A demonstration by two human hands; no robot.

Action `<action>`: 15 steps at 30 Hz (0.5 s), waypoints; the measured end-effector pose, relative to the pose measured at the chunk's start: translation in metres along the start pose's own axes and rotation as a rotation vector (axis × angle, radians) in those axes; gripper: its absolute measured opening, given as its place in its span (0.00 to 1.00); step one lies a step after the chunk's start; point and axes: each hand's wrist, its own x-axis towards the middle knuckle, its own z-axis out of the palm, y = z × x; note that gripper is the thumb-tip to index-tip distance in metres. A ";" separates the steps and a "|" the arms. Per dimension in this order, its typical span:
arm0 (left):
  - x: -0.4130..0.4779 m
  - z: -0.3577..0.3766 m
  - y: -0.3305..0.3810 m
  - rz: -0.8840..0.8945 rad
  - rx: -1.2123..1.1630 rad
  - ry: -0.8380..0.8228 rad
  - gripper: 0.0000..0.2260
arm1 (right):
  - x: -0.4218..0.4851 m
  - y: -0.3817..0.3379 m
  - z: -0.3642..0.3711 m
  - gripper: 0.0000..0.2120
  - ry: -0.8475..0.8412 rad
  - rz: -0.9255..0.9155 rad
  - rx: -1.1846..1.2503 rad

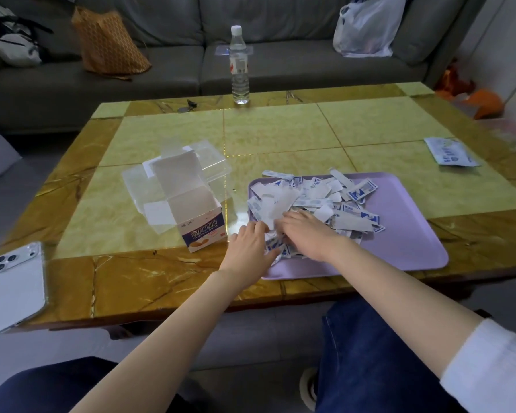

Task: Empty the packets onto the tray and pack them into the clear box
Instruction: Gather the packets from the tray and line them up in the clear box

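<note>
Two-handed: pressing left hand (248,244) down, fingers relaxed, curling right hand (306,232) beside it, pinch impossible to tell, both touching packets (319,198) heaped on the lilac tray (399,242), just right of the clear box (215,162).

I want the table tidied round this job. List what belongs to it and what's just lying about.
Job: packets, tray, clear box, carton.
Lying about: phone, bottle, orange bag, plastic bag.
</note>
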 end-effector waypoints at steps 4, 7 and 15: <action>0.013 0.010 0.009 -0.079 0.129 -0.091 0.18 | 0.007 0.002 0.004 0.16 0.032 0.000 -0.046; 0.017 0.016 0.013 -0.119 0.180 -0.124 0.18 | 0.008 0.002 0.008 0.19 0.050 0.002 -0.073; 0.019 0.023 0.018 -0.207 0.072 -0.101 0.20 | 0.006 -0.001 0.011 0.22 0.074 0.037 -0.088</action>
